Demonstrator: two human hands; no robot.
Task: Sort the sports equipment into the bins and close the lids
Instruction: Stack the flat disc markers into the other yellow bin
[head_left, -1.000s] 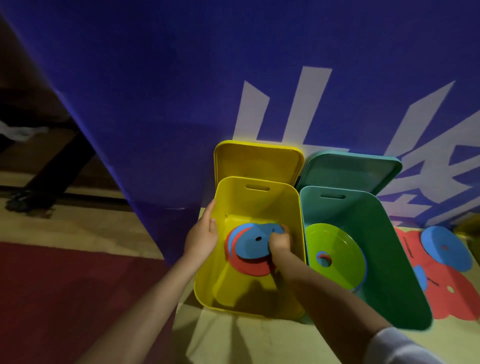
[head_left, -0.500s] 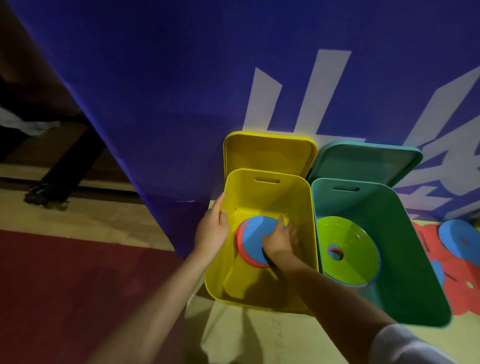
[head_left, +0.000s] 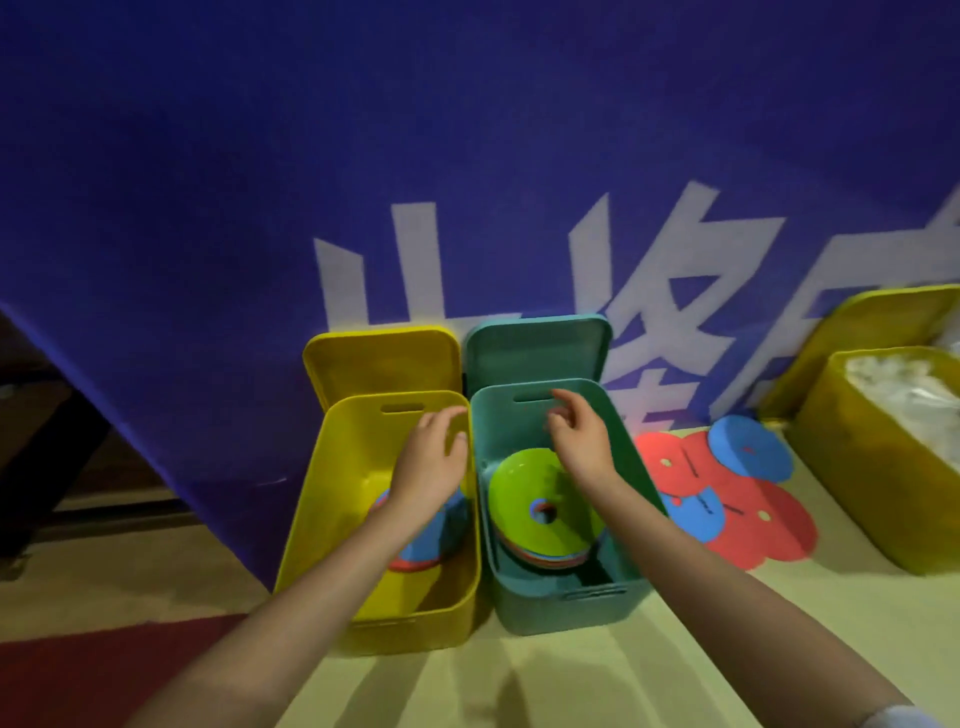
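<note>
Sports discs fill this scene: flat, round, smooth-looking pieces with a small centre hole, in blue, red and lime green. One stack, blue over red (head_left: 422, 540), lies in the bottom of the yellow bin (head_left: 332, 499), a glossy plastic tub with rounded corners and a slot handle at its 12 o'clock wall. A second stack topped by a lime-green disc (head_left: 524, 493) sits in the teal bin (head_left: 558, 605), same moulded shape, just beside the yellow one at its 3 o'clock. Both hinged lids, the yellow lid (head_left: 382, 358) and the teal lid (head_left: 537, 345), stand upright against the blue banner (head_left: 208, 182) with white characters. More loose red and blue discs (head_left: 727, 499) overlap on the pale surface (head_left: 597, 680) at 3 o'clock of the teal bin, and a mustard-yellow bin (head_left: 862, 467) holding something pale and crinkled stands further at 3 o'clock.

The left hand (head_left: 428, 465) hovers over the yellow bin, palm down, fingers loosely extended toward 12 o'clock, holding nothing. The right hand (head_left: 582, 441) hangs over the teal bin, fingers relaxed and slightly curled, also holding nothing; motion blur softens the fingertips.

Half a second ago the left hand rested on the yellow bin's 9 o'clock rim and the right hand was down inside it on the blue disc; now both have lifted clear and the right has crossed to the teal bin. The view has swung toward 3 o'clock, bringing the mustard bin in
</note>
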